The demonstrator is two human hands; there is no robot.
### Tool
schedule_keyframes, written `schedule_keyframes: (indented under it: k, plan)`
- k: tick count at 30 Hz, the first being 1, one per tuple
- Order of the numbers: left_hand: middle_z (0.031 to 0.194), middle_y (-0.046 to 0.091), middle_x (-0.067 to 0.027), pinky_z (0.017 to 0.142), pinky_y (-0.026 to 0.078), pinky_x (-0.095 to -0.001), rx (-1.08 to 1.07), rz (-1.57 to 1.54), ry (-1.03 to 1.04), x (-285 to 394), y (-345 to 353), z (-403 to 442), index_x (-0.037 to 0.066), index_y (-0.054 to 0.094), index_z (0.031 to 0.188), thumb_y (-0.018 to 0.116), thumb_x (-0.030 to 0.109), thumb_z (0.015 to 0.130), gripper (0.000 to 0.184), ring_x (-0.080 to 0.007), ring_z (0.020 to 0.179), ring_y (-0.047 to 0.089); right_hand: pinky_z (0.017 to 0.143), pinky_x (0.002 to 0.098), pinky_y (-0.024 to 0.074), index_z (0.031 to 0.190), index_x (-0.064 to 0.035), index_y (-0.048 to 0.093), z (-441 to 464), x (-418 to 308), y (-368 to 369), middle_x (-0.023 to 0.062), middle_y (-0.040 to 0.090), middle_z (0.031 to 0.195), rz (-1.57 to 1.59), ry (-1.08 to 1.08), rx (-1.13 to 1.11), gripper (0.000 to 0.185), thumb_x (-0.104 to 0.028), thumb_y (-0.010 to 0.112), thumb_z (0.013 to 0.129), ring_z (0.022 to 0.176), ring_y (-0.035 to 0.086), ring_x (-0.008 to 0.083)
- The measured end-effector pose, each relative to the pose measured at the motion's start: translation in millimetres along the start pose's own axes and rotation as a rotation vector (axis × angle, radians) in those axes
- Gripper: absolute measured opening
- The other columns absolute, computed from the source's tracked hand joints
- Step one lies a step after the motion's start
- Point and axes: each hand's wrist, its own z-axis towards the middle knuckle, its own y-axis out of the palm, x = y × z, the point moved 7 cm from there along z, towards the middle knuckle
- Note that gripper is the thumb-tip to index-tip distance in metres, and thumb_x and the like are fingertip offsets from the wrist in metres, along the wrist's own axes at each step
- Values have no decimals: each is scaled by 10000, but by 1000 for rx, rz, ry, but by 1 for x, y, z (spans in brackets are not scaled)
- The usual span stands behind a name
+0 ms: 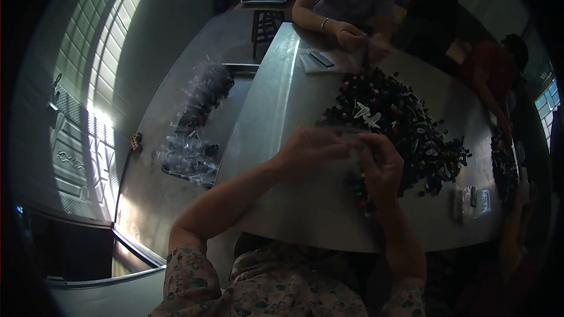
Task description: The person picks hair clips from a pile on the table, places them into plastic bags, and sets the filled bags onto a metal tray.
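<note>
Two bare hands meet over the grey table (294,199), beside a broad heap of small dark pieces (405,117) mixed with white tags. The right hand's (385,167) fingertips are together on a thin, clear, blurred item (346,133); the left hand (308,151) is at its other side, its finger state too blurred to tell. Left of the table, a rectangular metal tray (234,108) holds clear plastic bags (189,155) with dark contents. More clear plastic packets (470,202) lie right of the heap; a flat stack of clear bags (314,63) bears a dark strip (321,58).
</note>
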Motion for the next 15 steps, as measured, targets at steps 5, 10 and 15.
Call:
schedule_keyframes:
  k: [5,10,15]
  plan:
    - [936,737,-62,792,541,-242,76,-12,6,2,-4,-1,12,720,1031,679,150,946,167,-95,867,673,767,237,447,1188,-56,624,3,-11,-1,16,646,1051,40,18,41,293,-71,693,903,900,562,85]
    - [908,736,-74,751,549,-241,134,21,-3,-6,-10,0,10,721,1008,701,150,931,161,-99,825,674,791,272,454,1177,-48,614,5,-19,-12,53,642,1069,-95,-131,94,317,-54,704,873,948,581,146]
    - [903,734,-72,754,547,-244,176,-1,-28,-5,-11,-1,2,726,988,724,135,911,154,-103,818,674,788,316,472,1061,-47,660,-1,-50,-11,82,646,1031,-376,-383,145,234,-46,716,834,916,587,217]
